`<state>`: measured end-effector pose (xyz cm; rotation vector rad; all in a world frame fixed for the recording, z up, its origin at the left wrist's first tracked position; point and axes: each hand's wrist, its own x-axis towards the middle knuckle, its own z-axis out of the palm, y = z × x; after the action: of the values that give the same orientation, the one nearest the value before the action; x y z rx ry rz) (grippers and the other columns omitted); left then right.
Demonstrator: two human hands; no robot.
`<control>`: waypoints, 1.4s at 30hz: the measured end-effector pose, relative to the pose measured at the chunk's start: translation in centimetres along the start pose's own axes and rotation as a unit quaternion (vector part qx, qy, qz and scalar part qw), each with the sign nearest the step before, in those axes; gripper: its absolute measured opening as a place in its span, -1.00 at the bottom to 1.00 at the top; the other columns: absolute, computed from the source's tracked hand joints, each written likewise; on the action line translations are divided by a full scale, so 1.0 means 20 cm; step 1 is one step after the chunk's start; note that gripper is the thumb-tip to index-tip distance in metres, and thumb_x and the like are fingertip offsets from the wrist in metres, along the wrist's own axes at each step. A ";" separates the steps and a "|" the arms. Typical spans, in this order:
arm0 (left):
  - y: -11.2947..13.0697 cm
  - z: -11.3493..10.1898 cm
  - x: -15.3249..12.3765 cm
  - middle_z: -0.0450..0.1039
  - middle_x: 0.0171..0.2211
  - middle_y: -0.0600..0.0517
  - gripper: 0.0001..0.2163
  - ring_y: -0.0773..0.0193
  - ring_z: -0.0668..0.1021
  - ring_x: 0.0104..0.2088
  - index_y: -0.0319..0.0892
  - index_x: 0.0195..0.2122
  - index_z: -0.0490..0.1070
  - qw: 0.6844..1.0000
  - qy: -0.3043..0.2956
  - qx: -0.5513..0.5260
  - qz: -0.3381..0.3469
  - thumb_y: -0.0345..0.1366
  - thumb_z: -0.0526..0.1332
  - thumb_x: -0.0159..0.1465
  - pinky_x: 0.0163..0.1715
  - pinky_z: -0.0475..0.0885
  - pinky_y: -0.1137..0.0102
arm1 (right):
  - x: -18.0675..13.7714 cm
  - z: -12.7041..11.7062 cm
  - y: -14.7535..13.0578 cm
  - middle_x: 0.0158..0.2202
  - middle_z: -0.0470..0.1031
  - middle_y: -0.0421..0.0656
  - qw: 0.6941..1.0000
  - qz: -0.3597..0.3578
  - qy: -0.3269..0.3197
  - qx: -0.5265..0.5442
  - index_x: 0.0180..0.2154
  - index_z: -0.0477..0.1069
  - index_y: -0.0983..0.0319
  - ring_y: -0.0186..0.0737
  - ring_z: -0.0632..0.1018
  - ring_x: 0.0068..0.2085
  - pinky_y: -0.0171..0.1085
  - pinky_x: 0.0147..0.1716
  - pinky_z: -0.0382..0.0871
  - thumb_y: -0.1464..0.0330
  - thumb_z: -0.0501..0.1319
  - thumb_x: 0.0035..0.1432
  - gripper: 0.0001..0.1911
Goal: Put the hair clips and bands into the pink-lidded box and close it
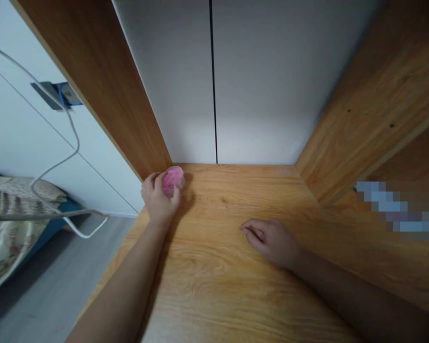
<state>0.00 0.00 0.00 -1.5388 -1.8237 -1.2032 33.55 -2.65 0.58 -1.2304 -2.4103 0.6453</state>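
My left hand (pixel 159 197) is closed round a small pink, partly see-through round thing (pixel 173 181) that looks like a little container. It is at the back left corner of the wooden desk top (pixel 214 267), beside the upright side panel. Its exact kind is not clear, and my fingers cover its left side. My right hand (pixel 271 240) rests over the middle right of the desk, thumb and forefinger pinched together at their tips. Whether anything tiny is between those fingertips does not show.
White back panels (pixel 257 85) with a dark seam rise behind the desk. Wooden side panels stand at left (pixel 103 85) and right (pixel 364 119). A pale cable (pixel 76 138) hangs at left, near a wall socket (pixel 69 94). Bedding (pixel 25 214) lies low at left. A blurred patch (pixel 396 209) is at right.
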 end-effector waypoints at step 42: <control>0.29 -0.05 -0.06 0.48 0.11 -0.15 -0.43 0.03 0.58 0.06 -0.12 0.22 0.28 0.892 -0.339 -0.250 0.164 -0.01 0.30 0.25 0.05 0.51 0.18 | 0.01 0.02 0.03 -0.32 0.60 -0.14 0.988 -0.107 0.106 -0.023 -0.20 0.53 0.18 -0.19 0.58 -0.30 -0.23 -0.26 0.39 0.40 0.13 0.28 -0.81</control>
<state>5.57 -1.55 1.31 -2.7103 -1.5619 -1.0933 33.60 -2.41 -0.09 -0.9840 -2.3460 0.3760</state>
